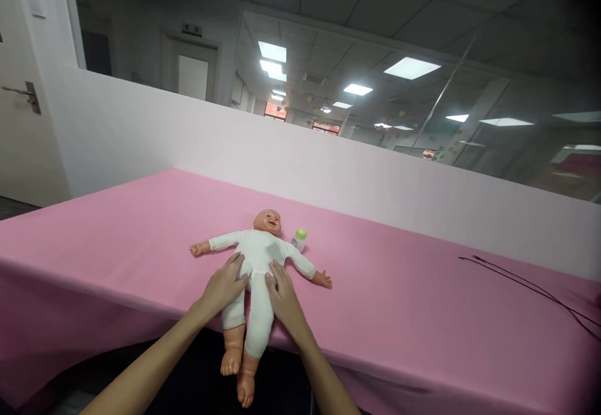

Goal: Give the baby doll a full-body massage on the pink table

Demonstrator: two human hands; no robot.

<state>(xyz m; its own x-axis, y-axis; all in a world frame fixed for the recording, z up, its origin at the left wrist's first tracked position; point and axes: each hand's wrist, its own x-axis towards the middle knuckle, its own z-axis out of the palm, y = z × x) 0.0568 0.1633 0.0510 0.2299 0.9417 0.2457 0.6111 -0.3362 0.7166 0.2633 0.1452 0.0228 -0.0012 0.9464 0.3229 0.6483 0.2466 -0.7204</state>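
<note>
Head view: at the far left of the frame a white door (21, 89) with a metal lever handle (23, 94) stands beside a pale partition wall (328, 164). A pink-covered counter (141, 227) fills the middle band. Just left of centre, the left hand (224, 285) lies flat, fingers spread and gripping nothing, on the hip of a baby doll (258, 258) in a white bodysuit. The doll lies face up, arms out, its bare feet hanging past the counter's near edge. The right hand (282, 293) rests likewise flat on the doll's other hip. Beside the doll's head sits a small green-capped bottle (298, 239); its label is too small to read. At far right, a thin black cable (530, 286) crosses the counter.
</note>
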